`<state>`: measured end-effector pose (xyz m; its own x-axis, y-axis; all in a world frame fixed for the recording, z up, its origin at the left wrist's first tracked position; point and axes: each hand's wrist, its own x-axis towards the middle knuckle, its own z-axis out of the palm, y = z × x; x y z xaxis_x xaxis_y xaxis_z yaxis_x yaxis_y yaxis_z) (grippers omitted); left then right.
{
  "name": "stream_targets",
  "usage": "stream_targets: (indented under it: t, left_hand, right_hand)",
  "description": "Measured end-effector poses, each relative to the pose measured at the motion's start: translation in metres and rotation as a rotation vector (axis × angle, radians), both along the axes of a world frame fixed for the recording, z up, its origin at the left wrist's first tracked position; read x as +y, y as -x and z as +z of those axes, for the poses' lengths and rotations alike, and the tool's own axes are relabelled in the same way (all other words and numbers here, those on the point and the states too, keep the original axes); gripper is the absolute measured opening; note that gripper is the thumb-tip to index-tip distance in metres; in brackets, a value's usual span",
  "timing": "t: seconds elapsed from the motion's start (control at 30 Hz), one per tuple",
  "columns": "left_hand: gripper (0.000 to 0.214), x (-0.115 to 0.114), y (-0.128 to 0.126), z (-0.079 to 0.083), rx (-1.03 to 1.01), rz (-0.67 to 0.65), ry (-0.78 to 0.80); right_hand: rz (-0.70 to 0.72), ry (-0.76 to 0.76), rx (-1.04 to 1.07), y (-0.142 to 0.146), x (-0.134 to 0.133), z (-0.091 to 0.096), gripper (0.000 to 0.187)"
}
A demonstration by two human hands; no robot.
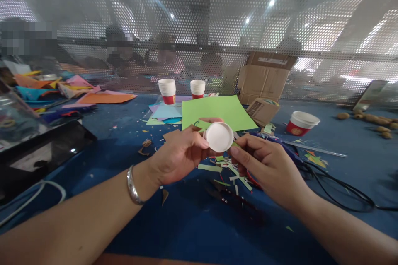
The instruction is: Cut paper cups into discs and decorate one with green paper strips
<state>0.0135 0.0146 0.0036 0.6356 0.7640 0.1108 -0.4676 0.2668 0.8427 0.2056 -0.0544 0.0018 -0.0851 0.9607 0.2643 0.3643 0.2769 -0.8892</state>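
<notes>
In front of me, my left hand (185,151) grips a small white paper cup (219,137), its round white end facing me. Fingers and thumb close around the cup's left side. At the cup's right edge, my right hand (264,159) pinches what looks like a small piece of green paper (235,144); most of it is hidden by the fingers. Below the hands lies a pair of dark-handled scissors (236,201), blurred in shadow. Cut paper strips (238,174) are scattered around it. Behind the cup rests a bright green sheet (217,109).
Two cup stacks (167,91) stand at the back, and a red-white cup (301,124) at right. A cardboard box (264,76) leans on the perforated metal screen (192,20). Coloured papers (105,97) lie left, a black cable (338,190) right. People show dimly beyond the screen.
</notes>
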Motion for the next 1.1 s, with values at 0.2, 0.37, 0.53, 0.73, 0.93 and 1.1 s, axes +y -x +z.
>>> stream_targets:
  t: [0.2,0.37,0.53,0.73,0.93,1.1]
  left_hand:
    - [0.050,0.002,0.003,-0.002,-0.037,0.051,-0.004]
    - [0.054,0.001,0.005,-0.005,-0.018,-0.011,-0.053]
    - [0.042,0.003,0.007,-0.004,0.002,0.060,-0.058]
    - [0.044,0.005,0.016,0.001,0.147,0.026,-0.101]
    - [0.056,0.017,0.033,0.009,0.314,0.139,-0.344]
    - [0.055,0.027,0.039,0.012,0.489,0.250,-0.535]
  right_hand:
    - [-0.007,0.013,0.009,0.000,0.002,-0.001,0.032]
    - [-0.012,0.026,-0.019,-0.001,0.003,-0.002,0.033]
    - [-0.094,-0.003,-0.081,-0.003,0.005,-0.001,0.030]
    - [-0.182,-0.167,-0.184,-0.010,0.004,0.003,0.020]
    - [-0.235,-0.233,-0.237,-0.017,0.002,0.007,0.014]
    - [-0.345,-0.273,-0.353,-0.040,0.013,0.008,0.016]
